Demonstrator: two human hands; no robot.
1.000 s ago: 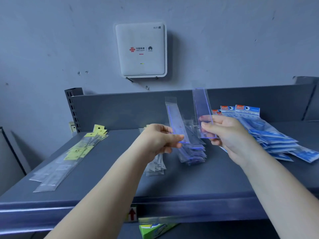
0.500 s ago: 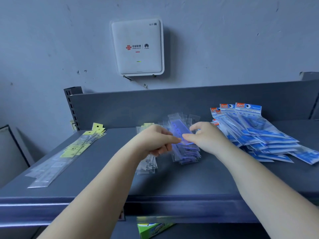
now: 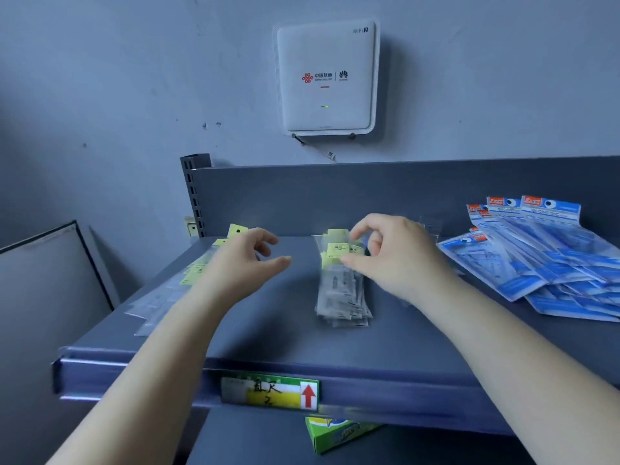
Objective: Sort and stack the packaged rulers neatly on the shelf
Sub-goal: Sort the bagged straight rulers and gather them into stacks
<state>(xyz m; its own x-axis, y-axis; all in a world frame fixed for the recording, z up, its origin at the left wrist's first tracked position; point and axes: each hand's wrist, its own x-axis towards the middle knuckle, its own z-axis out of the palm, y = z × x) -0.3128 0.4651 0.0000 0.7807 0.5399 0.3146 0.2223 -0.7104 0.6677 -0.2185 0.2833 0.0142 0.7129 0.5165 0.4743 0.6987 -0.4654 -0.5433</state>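
On the grey shelf (image 3: 268, 333) lies a stack of short clear packaged rulers with yellow labels (image 3: 342, 290), pointing away from me. My right hand (image 3: 392, 256) hovers at its far, labelled end with thumb and forefinger curved and apart; the thumb tip touches a yellow label. My left hand (image 3: 248, 260) floats left of the stack, fingers relaxed, holding nothing. A pile of long clear rulers with yellow tags (image 3: 167, 297) lies at the shelf's left edge. Blue ruler-set packets (image 3: 543, 263) fan out at the right. The blue-tinted ruler pile is mostly hidden behind my right hand.
A white WiFi box (image 3: 325, 78) hangs on the wall above the shelf's back panel (image 3: 335, 196). A price label with a red arrow (image 3: 268, 392) sits on the front rail. A green box (image 3: 335, 431) lies below. A board (image 3: 43, 280) leans at the left.
Both hands laid the two blue-tinted rulers on their pile and let go. They then moved left to the stack with yellow labels, and the view came closer to the shelf.
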